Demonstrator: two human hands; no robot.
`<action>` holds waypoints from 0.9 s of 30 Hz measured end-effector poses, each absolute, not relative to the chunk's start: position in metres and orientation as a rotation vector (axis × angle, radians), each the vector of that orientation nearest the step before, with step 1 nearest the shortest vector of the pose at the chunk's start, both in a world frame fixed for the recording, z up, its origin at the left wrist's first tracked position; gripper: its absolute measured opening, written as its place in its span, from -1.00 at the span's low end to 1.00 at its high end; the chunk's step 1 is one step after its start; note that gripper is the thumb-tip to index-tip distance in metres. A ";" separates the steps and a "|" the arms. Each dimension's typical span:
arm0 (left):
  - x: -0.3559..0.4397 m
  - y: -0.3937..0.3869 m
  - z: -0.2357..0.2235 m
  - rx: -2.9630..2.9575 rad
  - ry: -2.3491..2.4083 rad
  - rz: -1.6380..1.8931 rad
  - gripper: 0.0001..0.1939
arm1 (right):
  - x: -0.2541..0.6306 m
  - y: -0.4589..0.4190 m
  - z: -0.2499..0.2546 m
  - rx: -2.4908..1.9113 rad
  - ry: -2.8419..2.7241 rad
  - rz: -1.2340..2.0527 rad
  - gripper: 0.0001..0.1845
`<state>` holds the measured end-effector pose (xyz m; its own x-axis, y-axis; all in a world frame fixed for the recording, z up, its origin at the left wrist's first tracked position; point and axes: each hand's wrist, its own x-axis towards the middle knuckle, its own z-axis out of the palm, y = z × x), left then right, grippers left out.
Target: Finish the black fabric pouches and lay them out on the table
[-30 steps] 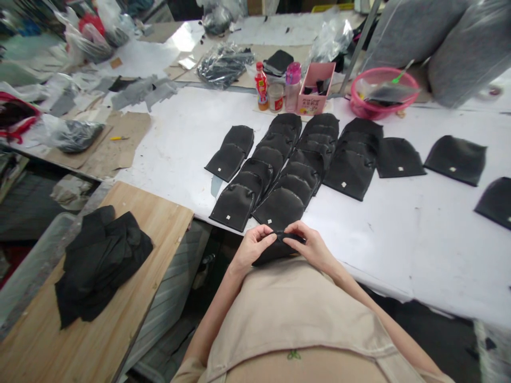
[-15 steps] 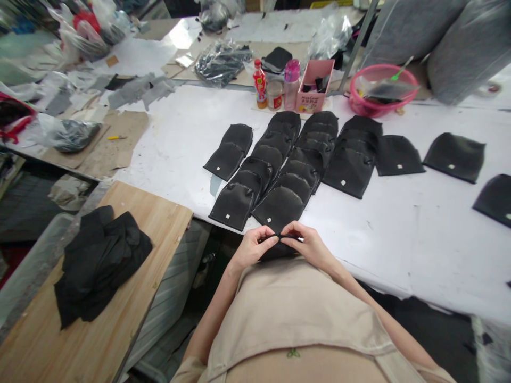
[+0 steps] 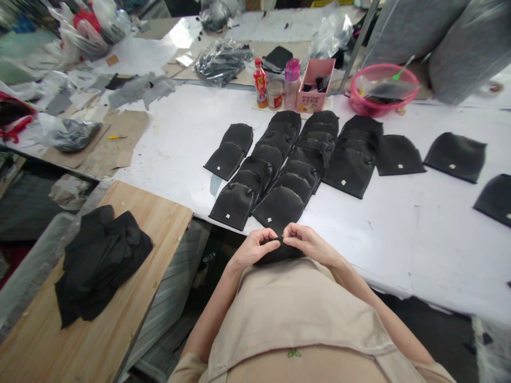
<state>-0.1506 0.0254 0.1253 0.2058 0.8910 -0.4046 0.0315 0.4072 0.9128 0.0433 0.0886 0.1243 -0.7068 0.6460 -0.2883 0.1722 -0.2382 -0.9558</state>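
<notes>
At the table's front edge, close to my apron, my left hand (image 3: pixel 257 248) and my right hand (image 3: pixel 305 242) both pinch the edge of a black fabric piece (image 3: pixel 275 255). Their fingertips almost meet at its top edge. Most of that piece is hidden behind the hands and against the apron. Just beyond lie overlapping rows of black rounded fabric pieces (image 3: pixel 279 205), several of them with a small white tag near the straight edge. Single black pieces (image 3: pixel 455 157) of the same shape lie to the right.
A wooden board (image 3: pixel 159 234) with a crumpled black cloth (image 3: pixel 104 260) is at left. Along the back stand a red-capped bottle (image 3: pixel 260 85), a glass jar (image 3: pixel 275 96), a pink-lidded bottle (image 3: pixel 291 85), a pink box (image 3: pixel 313 101) and a pink basket (image 3: pixel 371 106). A yellow cutter (image 3: pixel 117 138) lies on cardboard.
My right hand has shifted slightly and its fingers have closed in on the black piece's edge beside the left fingertips. The rows on the table are unchanged.
</notes>
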 end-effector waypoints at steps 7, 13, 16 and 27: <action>-0.152 0.029 0.135 1.056 1.311 0.762 -0.65 | 0.041 0.092 0.125 -0.908 -1.692 1.971 -0.85; -0.174 0.025 0.127 0.808 1.316 0.995 -0.64 | 0.067 0.103 0.116 -0.999 -1.565 1.949 -0.72; -0.179 0.024 0.123 0.757 1.342 1.051 -0.65 | 0.079 0.107 0.112 -1.088 -1.665 1.787 -0.74; -0.180 0.023 0.115 0.716 1.400 1.160 -0.65 | 0.067 0.093 0.098 -1.012 -1.872 1.201 -0.73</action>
